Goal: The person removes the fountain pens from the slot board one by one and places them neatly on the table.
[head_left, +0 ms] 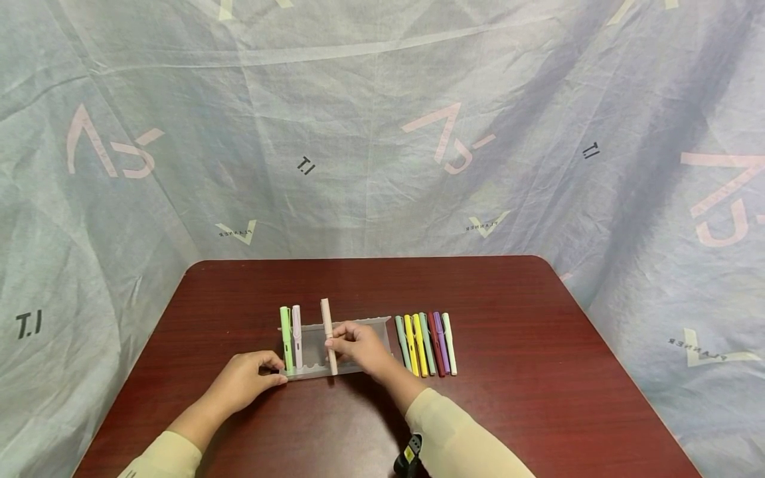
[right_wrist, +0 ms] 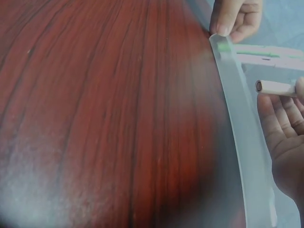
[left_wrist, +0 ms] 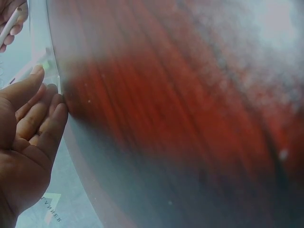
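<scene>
A pale printed cloth (head_left: 370,119) hangs behind and on both sides of a dark red, wood-grained surface (head_left: 514,425). On the surface sits a long translucent tray (head_left: 312,345) with notched front and back edges. Just to its right lies a row of seven pens (head_left: 420,345), side by side: grey-green, two yellow, another grey-green, dark red, purple and whitish. The left hand (head_left: 242,382) pinches the tray's near left corner between thumb and bent fingers; the right hand (head_left: 361,348), thumb and fingertips drawn together, grips a peach pen (head_left: 327,332). That pen is over the middle part of the tray, pointing front to back, and I cannot tell whether it touches the tray's edges. At the tray's left end lies a light green pen (head_left: 287,338), with a pale lilac pen (head_left: 297,338) next to it, both front to back
</scene>
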Demonstrator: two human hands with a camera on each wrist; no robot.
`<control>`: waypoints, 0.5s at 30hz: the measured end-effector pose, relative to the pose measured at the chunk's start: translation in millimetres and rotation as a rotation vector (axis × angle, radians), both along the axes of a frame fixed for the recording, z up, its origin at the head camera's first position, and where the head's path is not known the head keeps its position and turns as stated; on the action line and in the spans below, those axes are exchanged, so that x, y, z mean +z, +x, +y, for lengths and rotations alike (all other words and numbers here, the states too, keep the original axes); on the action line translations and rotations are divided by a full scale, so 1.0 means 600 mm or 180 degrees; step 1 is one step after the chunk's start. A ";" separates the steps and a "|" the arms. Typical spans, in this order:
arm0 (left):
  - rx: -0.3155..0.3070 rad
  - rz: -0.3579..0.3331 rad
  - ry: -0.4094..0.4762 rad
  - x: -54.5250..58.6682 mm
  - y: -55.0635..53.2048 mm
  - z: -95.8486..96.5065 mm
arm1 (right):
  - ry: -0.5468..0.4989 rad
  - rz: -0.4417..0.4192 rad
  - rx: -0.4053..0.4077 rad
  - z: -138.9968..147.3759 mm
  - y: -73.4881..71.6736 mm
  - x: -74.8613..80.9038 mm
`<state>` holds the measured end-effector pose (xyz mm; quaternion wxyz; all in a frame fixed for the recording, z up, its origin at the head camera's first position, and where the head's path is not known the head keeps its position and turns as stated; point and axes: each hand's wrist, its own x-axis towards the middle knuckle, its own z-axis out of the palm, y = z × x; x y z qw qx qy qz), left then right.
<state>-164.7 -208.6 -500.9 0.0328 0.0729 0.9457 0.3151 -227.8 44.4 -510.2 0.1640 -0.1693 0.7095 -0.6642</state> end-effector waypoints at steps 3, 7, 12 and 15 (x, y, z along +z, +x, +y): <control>-0.0010 0.0004 -0.0004 0.000 0.000 -0.001 | -0.0080 -0.0012 0.0042 0.008 0.003 0.002; -0.0022 0.0015 -0.0009 -0.002 -0.001 -0.002 | -0.0152 -0.0035 0.0091 0.018 0.004 0.002; -0.0018 0.0003 0.0011 -0.004 -0.001 -0.002 | -0.0140 -0.0077 0.0077 0.035 0.003 -0.002; -0.0011 0.0005 0.0017 -0.005 -0.002 -0.002 | -0.0158 -0.0111 0.0045 0.046 0.002 -0.004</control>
